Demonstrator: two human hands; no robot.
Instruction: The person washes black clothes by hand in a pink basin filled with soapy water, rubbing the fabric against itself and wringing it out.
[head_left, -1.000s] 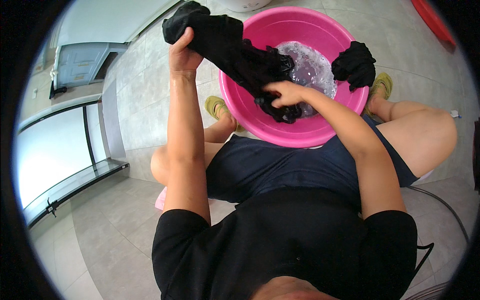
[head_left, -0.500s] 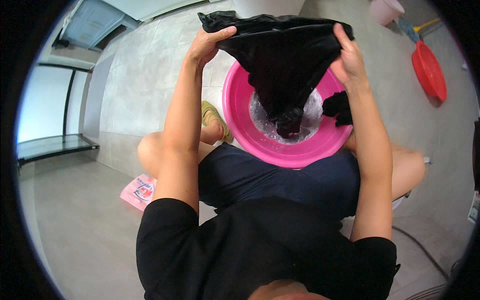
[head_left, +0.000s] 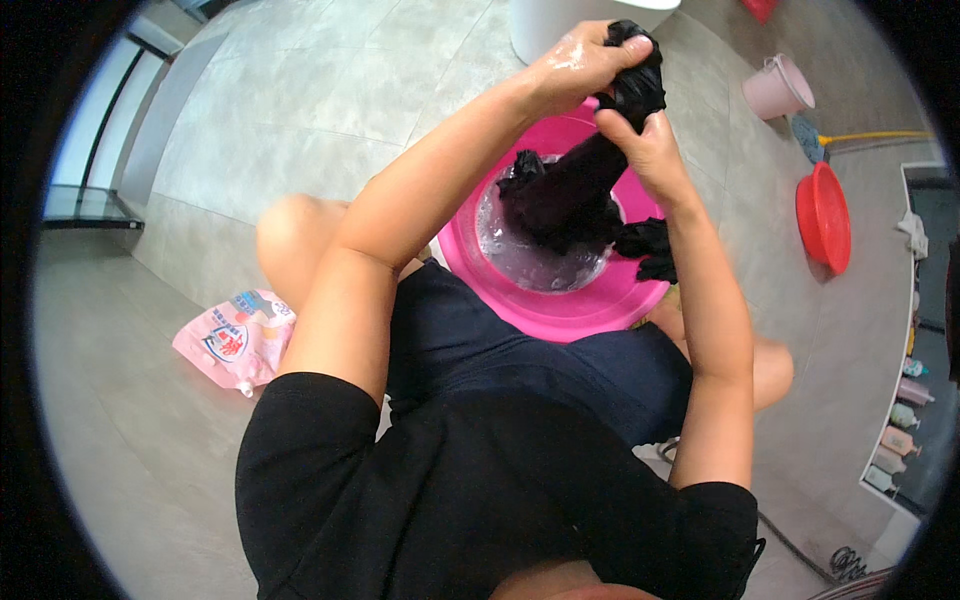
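A wet black garment (head_left: 570, 195) is bunched up between my two hands above the far right side of a pink basin (head_left: 540, 312). My left hand (head_left: 583, 65), with white foam on its back, is closed on the upper end of the cloth. Just below it, my right hand (head_left: 652, 155) grips the same bunch, thumb laid against it. The rest of the garment hangs down into soapy water (head_left: 530, 265). A second piece of black cloth (head_left: 648, 248) lies over the basin's right rim, beside my right forearm. Which kind of garment it is cannot be made out.
A pink pouch (head_left: 235, 340) lies on the floor by my left knee. To the right are a pink bucket (head_left: 778, 90), a red basin (head_left: 825, 220), a mop with a yellow handle (head_left: 870, 137) and a wall niche with several bottles (head_left: 900, 440). A white tub (head_left: 540, 30) stands beyond the pink basin.
My hands were wide apart with the garment stretched between them. They have come together at the right, and the cloth is now bunched. The view has shifted too.
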